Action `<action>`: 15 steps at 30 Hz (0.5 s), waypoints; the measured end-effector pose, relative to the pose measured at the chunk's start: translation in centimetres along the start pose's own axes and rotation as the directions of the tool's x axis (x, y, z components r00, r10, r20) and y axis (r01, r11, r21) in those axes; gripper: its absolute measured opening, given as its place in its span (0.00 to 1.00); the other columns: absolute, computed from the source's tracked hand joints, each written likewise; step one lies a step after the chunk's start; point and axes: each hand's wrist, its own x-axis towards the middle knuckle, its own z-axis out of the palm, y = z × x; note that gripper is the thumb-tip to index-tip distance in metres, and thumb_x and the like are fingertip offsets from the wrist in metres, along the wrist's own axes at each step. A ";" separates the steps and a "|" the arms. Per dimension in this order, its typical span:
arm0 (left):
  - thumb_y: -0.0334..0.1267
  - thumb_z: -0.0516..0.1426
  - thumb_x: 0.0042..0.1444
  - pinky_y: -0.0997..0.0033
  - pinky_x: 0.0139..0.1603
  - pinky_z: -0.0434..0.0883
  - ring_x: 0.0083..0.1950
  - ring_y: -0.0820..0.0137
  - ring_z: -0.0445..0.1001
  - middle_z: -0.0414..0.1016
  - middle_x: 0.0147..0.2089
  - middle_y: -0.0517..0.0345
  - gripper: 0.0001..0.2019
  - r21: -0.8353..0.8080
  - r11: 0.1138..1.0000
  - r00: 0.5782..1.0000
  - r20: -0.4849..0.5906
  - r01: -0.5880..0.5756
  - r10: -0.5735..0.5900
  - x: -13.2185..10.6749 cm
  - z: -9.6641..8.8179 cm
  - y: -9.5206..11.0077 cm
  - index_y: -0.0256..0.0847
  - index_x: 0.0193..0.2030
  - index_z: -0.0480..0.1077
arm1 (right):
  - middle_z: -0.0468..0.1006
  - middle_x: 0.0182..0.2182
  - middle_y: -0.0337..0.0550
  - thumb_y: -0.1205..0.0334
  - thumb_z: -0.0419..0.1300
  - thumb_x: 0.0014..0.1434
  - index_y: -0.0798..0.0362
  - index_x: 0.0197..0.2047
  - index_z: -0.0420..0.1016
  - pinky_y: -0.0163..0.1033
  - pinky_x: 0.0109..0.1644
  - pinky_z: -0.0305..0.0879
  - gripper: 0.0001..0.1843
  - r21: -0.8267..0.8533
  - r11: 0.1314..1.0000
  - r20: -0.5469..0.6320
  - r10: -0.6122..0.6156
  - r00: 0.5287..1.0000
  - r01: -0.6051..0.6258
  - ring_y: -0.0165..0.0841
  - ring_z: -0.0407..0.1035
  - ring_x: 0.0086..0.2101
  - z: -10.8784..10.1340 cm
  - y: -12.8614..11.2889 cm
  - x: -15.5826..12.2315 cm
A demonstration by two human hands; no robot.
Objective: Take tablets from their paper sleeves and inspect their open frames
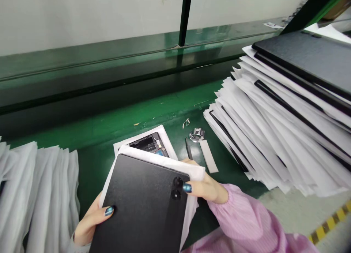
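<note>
A black tablet back cover [145,205] with two round camera rings near its upper right corner lies over a white sheet [161,160]. My left hand [91,222] grips both at the left edge, thumb on top. At the upper right, my right hand [204,187] holds them too, its thumb beside the camera rings and its fingers underneath. Beyond them on the green bench, an opened tablet with its inner parts [149,143] rests on another white sheet [168,143], partly covered by the cover I hold.
Right of centre lie dark tweezers [188,148], a shiny round metal piece [196,134], a pale flat bar [208,156] and a small white scrap [186,122]. A tall stack of black panels and white sheets [274,125] leans at right; white sleeves [52,194] stand at left.
</note>
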 end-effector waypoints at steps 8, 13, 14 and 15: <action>0.36 0.76 0.17 0.72 0.18 0.74 0.18 0.64 0.76 0.81 0.21 0.62 0.26 0.137 0.990 1.000 -0.006 0.020 -0.019 2.4 -3.2 -0.3 0.41 0.31 0.81 | 0.54 0.18 0.30 0.58 0.63 0.51 0.51 0.22 0.57 0.35 0.23 0.47 0.17 0.079 0.985 0.122 -0.161 0.979 0.152 0.25 0.49 0.19 0.1 0.0 0.6; 0.45 0.76 0.22 0.68 0.20 0.76 0.21 0.59 0.78 0.81 0.21 0.60 0.37 0.150 0.987 0.997 0.042 0.057 -0.064 0.7 -2.0 0.0 0.44 0.47 0.81 | 0.55 0.16 0.30 0.53 0.63 0.52 0.50 0.21 0.57 0.36 0.23 0.49 0.20 0.057 0.988 0.154 -0.147 0.977 0.140 0.25 0.50 0.18 0.2 0.2 0.4; 0.47 0.76 0.22 0.66 0.21 0.76 0.24 0.55 0.80 0.82 0.22 0.59 0.39 0.161 0.983 0.994 0.057 0.087 -0.097 0.4 -1.8 0.2 0.44 0.49 0.80 | 0.55 0.17 0.30 0.51 0.63 0.53 0.50 0.21 0.57 0.36 0.23 0.49 0.20 0.044 0.990 0.160 -0.142 0.977 0.136 0.25 0.50 0.18 0.2 0.2 0.4; 0.48 0.75 0.22 0.64 0.22 0.77 0.28 0.52 0.82 0.83 0.24 0.57 0.41 0.166 0.980 0.990 0.069 0.114 -0.127 0.2 -1.5 0.5 0.44 0.51 0.79 | 0.55 0.17 0.30 0.50 0.62 0.53 0.50 0.21 0.57 0.36 0.23 0.49 0.20 0.032 0.991 0.167 -0.136 0.976 0.133 0.25 0.51 0.18 0.2 0.2 0.5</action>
